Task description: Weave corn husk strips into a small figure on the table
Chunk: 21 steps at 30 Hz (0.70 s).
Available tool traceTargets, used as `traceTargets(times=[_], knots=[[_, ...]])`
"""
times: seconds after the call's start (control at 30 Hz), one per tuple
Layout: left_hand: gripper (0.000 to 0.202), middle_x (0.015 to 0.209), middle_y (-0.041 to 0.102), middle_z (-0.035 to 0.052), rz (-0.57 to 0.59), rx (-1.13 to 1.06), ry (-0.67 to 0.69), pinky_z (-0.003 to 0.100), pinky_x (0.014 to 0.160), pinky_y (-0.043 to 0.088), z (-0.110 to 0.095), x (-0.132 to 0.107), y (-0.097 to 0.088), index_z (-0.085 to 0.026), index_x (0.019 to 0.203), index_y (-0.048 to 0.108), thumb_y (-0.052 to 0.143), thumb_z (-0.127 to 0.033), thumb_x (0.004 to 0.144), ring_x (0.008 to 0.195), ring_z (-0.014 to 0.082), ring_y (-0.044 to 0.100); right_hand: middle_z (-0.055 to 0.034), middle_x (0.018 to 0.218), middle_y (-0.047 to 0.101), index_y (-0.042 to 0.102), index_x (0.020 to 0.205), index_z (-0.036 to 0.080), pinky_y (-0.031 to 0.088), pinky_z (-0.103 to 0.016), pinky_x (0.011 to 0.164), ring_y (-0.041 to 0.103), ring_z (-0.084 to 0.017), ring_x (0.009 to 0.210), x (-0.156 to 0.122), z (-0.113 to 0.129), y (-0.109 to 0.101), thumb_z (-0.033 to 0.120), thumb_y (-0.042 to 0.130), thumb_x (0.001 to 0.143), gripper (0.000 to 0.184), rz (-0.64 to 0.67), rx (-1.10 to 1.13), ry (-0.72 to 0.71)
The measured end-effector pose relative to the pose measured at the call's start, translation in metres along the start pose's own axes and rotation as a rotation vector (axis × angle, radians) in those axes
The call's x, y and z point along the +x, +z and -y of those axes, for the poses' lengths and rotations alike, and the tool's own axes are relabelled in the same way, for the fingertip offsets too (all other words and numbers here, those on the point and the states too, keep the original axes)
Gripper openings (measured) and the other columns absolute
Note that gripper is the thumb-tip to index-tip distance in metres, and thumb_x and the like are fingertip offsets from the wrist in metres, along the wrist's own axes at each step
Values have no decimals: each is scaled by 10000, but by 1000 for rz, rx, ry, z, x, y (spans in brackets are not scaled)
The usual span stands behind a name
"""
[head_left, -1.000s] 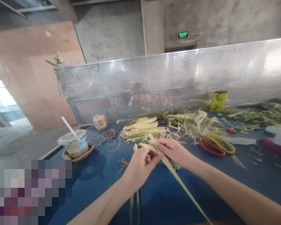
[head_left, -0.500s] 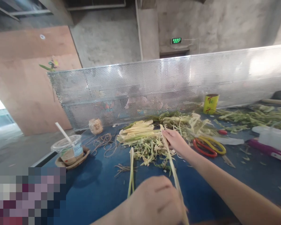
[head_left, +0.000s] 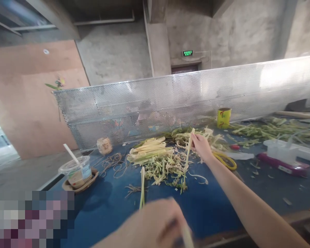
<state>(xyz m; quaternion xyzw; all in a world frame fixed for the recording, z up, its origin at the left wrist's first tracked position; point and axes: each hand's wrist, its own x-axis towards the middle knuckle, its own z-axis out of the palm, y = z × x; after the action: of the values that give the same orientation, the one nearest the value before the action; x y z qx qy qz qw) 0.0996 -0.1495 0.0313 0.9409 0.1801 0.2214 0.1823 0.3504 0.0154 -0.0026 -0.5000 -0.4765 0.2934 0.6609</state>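
- The pale leaf strip [head_left: 188, 151] stands nearly upright right of the frame's centre: cream-yellow, flat, thin, its lower end narrowing near green scraps.
- A second pale piece [head_left: 187, 237] shows at the bottom edge, blurred; the two look separate.
- The right hand [head_left: 200, 146], right of centre, pinches the leaf strip near its top, forearm slanting in from the lower right.
- The left hand [head_left: 160, 220], blurred at bottom centre, is closed on the second piece, knuckles uppermost; exact finger placement cannot be told.
- At centre, a heap of clippings [head_left: 161, 169] lies just below a bundle of yellowish strips [head_left: 148, 150].
- Right of the right hand, a yellow handle loop [head_left: 226, 162] is partly hidden by the forearm.
- The yellow tube [head_left: 224, 119], right of centre, bears red and dark marks, unreadable.
- At left, the plastic cup [head_left: 76, 175] has a blue-and-white label, too small to read.
- At right, the purple object [head_left: 281, 166] carries a white label, also illegible.
- Upper centre-right, a green-lettered sign [head_left: 187, 53] reads "EXIT" beneath small Chinese characters.
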Motion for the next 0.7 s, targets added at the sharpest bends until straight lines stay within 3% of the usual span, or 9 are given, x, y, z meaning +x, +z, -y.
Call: traceTargets(times=[0.1, 0.13, 0.23, 0.33, 0.4, 0.47, 0.53, 0.6, 0.7], knots=[[144, 601, 620, -12, -215, -334, -380, 169, 368, 430, 41, 34, -24, -181, 745, 458, 410, -259, 857, 448, 79, 549, 91, 407, 333, 409, 581, 165, 260, -178, 325, 320, -39, 317, -5, 11, 2, 336, 475, 822, 303, 60, 66, -48], [152, 588, 613, -13, -272, -419, -440, 179, 362, 431, 55, 47, -31, -178, 715, 449, 462, -278, 830, 436, 81, 539, 96, 407, 324, 405, 580, 166, 253, -171, 325, 310, -35, 317, -6, 15, 3, 321, 485, 811, 289, 90, 90, -55], [177, 593, 604, 6, -441, -563, -526, 188, 357, 414, 96, 88, -45, -159, 662, 466, 585, -259, 748, 497, 111, 568, 102, 406, 310, 385, 566, 173, 222, -157, 311, 282, -29, 312, -8, 23, 1, 263, 493, 747, 229, 170, 163, -58], [153, 644, 605, 35, -498, -589, -569, 195, 418, 434, 124, 138, -39, -128, 698, 505, 566, -247, 772, 555, 113, 577, 99, 386, 297, 352, 548, 193, 181, -163, 288, 263, -35, 297, -7, 28, -4, 257, 465, 657, 170, 201, 223, -63], [175, 827, 617, 79, -522, -617, -592, 241, 572, 490, 136, 175, -28, -102, 846, 549, 493, -266, 828, 704, 130, 596, 102, 377, 292, 345, 555, 201, 162, -166, 283, 251, -37, 288, -5, 27, -7, 279, 454, 626, 151, 207, 246, -66], [296, 1067, 555, 81, -496, -638, -603, 373, 741, 489, 143, 209, -15, -139, 1087, 512, 488, -294, 837, 889, 177, 568, 105, 366, 296, 344, 566, 206, 153, -168, 281, 240, -38, 279, -1, 25, -10, 300, 447, 617, 149, 211, 252, -68], [323, 1112, 534, 87, -435, -644, -623, 399, 773, 476, 147, 232, -3, -146, 1120, 495, 492, -294, 834, 934, 194, 554, 104, 360, 315, 352, 580, 207, 153, -169, 287, 248, -41, 278, 2, 22, -13, 313, 443, 621, 146, 215, 240, -72], [326, 1117, 532, 88, -359, -625, -636, 403, 777, 475, 150, 242, 4, -147, 1124, 492, 495, -292, 832, 939, 195, 553, 99, 359, 345, 371, 596, 205, 155, -168, 299, 264, -44, 286, 5, 20, -15, 320, 451, 631, 145, 220, 214, -78], [308, 1076, 552, 84, -271, -556, -568, 378, 745, 484, 151, 230, 5, -140, 1096, 510, 479, -309, 839, 897, 183, 565, 91, 352, 370, 403, 599, 197, 155, -173, 315, 262, -44, 293, 8, 17, -18, 328, 480, 643, 158, 244, 157, -89]])
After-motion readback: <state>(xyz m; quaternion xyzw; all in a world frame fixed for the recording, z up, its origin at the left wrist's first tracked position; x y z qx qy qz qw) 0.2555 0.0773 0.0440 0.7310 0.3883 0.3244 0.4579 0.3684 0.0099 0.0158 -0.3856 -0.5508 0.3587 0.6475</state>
